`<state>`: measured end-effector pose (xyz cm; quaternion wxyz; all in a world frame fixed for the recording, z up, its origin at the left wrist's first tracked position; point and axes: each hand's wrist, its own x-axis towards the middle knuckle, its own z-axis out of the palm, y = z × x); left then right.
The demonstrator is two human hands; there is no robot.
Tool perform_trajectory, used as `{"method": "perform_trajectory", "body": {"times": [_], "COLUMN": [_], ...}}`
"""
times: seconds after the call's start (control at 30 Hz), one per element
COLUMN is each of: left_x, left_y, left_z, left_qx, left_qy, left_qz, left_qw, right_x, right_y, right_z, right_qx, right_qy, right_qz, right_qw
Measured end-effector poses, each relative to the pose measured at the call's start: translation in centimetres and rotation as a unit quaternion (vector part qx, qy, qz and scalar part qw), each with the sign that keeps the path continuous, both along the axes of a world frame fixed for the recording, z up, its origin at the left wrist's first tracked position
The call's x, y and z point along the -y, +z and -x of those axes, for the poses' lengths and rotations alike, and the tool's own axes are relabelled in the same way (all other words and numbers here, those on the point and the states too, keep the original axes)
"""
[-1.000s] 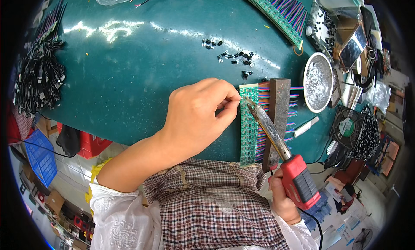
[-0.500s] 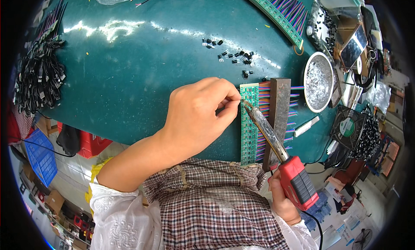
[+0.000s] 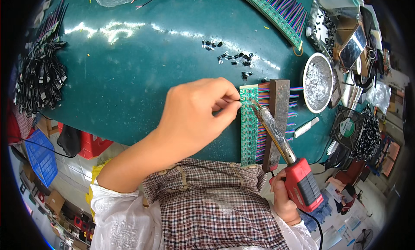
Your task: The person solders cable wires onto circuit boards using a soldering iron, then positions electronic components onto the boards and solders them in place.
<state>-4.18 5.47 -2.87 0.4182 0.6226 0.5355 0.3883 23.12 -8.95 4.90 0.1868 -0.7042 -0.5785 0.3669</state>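
My left hand point(image 3: 196, 105) is pinched at the left edge of a green circuit board point(image 3: 249, 133), near its upper end. What sits between thumb and forefinger is too small and covered to make out. In my right hand point(image 3: 285, 200) is a soldering iron point(image 3: 294, 172) with a red and black handle. Its tip points up and left, over the board's right side close to the pinched fingers. Coloured wires run rightward from the board beneath a dark metal bar point(image 3: 279, 120). Small black three-legged components point(image 3: 242, 59) lie scattered beyond the board.
Right of the bar stands a round metal bowl point(image 3: 318, 83) with silvery bits inside. A white stick point(image 3: 306, 127) and a small fan point(image 3: 347, 123) lie nearer. Another wired board strip point(image 3: 276, 17) is at the far right; bundled black cables point(image 3: 41, 75) lie at the far left.
The soldering iron's tip has drawn back rightward from the board's left edge, and its handle has shifted slightly right. My left hand stays at nearly the same spot.
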Motion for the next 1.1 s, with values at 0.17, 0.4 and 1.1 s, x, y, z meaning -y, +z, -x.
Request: {"method": "perform_trajectory", "body": {"times": [0.17, 0.4, 1.1], "left_x": [-2.6, -4.1, 1.5], "left_y": [-0.2, -1.3, -1.0], "left_z": [2.1, 2.0, -0.6], "left_qx": [-0.163, -0.271, -0.011], "left_qy": [0.057, 0.049, -0.014], "left_qz": [-0.146, -0.265, -0.060], "left_qw": [0.974, 0.924, 0.998], "right_x": [-0.1, 0.0, 1.4], "right_y": [0.0, 0.0, -0.6], "right_z": [-0.4, -0.4, -1.0], "right_qx": [0.006, -0.019, 0.007], "right_qy": [0.026, 0.014, 0.032], "right_qz": [0.006, -0.007, -0.002], "right_qw": [1.000, 1.000, 0.999]}}
